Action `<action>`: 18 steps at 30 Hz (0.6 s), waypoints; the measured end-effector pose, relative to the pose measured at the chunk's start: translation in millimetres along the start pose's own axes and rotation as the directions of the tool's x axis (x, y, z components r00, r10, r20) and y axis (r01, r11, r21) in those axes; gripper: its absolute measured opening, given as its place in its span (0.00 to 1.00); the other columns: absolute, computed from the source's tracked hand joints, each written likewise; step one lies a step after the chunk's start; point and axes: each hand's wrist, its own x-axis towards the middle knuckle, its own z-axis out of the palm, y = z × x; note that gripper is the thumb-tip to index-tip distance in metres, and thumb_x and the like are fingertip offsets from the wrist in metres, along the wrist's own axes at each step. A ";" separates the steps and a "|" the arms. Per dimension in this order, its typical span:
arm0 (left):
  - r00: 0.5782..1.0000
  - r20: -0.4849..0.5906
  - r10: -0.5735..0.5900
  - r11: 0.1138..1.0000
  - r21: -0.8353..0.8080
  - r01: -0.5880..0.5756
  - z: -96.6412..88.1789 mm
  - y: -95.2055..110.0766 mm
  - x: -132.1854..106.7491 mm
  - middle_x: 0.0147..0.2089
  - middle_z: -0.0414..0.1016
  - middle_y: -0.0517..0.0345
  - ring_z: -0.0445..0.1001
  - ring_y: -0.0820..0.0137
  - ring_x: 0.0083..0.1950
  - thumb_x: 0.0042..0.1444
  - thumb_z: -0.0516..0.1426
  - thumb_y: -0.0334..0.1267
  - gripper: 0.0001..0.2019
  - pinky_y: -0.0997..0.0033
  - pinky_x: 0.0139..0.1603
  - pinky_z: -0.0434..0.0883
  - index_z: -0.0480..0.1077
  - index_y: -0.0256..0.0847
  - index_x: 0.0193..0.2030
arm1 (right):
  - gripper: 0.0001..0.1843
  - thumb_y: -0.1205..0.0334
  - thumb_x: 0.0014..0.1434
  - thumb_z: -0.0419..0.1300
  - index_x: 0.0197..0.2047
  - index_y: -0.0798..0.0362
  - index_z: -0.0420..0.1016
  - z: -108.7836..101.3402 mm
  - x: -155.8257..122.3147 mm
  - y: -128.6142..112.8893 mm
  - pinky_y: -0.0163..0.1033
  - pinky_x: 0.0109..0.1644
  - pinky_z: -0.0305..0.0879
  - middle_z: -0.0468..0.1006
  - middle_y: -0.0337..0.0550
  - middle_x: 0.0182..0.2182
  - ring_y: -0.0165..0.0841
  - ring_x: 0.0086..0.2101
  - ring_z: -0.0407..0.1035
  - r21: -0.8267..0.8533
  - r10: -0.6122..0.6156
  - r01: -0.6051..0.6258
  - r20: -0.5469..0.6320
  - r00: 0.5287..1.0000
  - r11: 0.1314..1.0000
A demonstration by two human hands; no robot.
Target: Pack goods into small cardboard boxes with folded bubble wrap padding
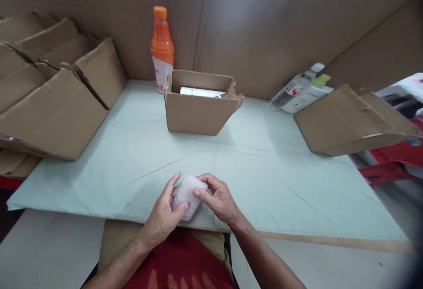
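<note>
A small bundle of bubble wrap (pixel 187 197), whitish and see-through, is held between both hands just above the table's front edge. My left hand (pixel 167 207) grips its left side, with the thumb across the lower front. At the upper right, my right hand (pixel 216 196) pinches the wrap between thumb and fingers. Whatever the wrap may contain cannot be made out. Beyond the hands, an open cardboard box (pixel 194 115) stands on the table, and white flat pieces (pixel 201 92) show inside it.
Pale green cloth covers the table (pixel 257 170). Several cardboard boxes (pixel 56 108) crowd the left side. An orange bottle (pixel 161 44) stands at the back. To the right are a clear bottle (pixel 294 87), a white tube (pixel 309 97) and a tilted cardboard box (pixel 340 124). Cardboard walls the back.
</note>
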 end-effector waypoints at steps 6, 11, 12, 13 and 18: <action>0.989 0.124 0.075 0.943 0.314 -0.111 -9.2 9.5 18.3 0.43 0.76 0.55 0.75 0.67 0.39 0.58 0.57 0.35 0.38 0.65 0.44 0.75 0.52 0.43 0.76 | 0.20 0.47 0.55 0.70 0.41 0.53 0.76 -30.5 15.2 -17.4 0.34 0.37 0.65 0.75 0.38 0.34 0.30 0.33 0.68 -0.023 0.123 -0.122 0.313 0.942 0.992; 0.929 0.110 0.355 0.844 0.389 -0.369 -34.0 70.3 50.6 0.55 0.79 0.48 0.77 0.59 0.54 0.55 0.64 0.42 0.30 0.58 0.55 0.75 0.68 0.46 0.65 | 0.16 0.49 0.58 0.69 0.34 0.53 0.75 -61.5 41.2 -57.7 0.34 0.29 0.63 0.72 0.37 0.27 0.28 0.27 0.65 -0.044 0.058 -0.049 0.235 0.970 0.998; 0.903 0.038 0.429 0.818 0.407 -0.406 -41.1 89.0 60.4 0.57 0.78 0.48 0.77 0.58 0.55 0.55 0.64 0.44 0.27 0.57 0.57 0.75 0.71 0.45 0.62 | 0.15 0.49 0.58 0.69 0.34 0.52 0.75 -70.0 49.6 -71.2 0.34 0.29 0.64 0.73 0.38 0.28 0.29 0.27 0.66 -0.033 0.019 -0.013 0.188 0.982 0.999; 0.869 -0.060 0.491 0.798 0.431 -0.421 -48.0 108.7 71.8 0.55 0.79 0.48 0.77 0.59 0.54 0.56 0.64 0.44 0.24 0.56 0.58 0.74 0.73 0.44 0.60 | 0.15 0.49 0.57 0.70 0.35 0.52 0.76 -78.5 59.6 -85.9 0.35 0.29 0.66 0.74 0.38 0.28 0.29 0.27 0.67 -0.025 -0.034 0.038 0.128 0.991 0.999; 0.740 -0.351 0.573 0.790 0.479 -0.384 -72.9 188.1 149.9 0.45 0.78 0.52 0.77 0.66 0.41 0.54 0.62 0.45 0.22 0.64 0.44 0.76 0.74 0.37 0.54 | 0.18 0.49 0.51 0.74 0.38 0.50 0.78 -102.8 134.4 -152.5 0.34 0.29 0.69 0.77 0.38 0.32 0.29 0.30 0.70 -0.086 -0.326 0.315 -0.181 0.928 0.945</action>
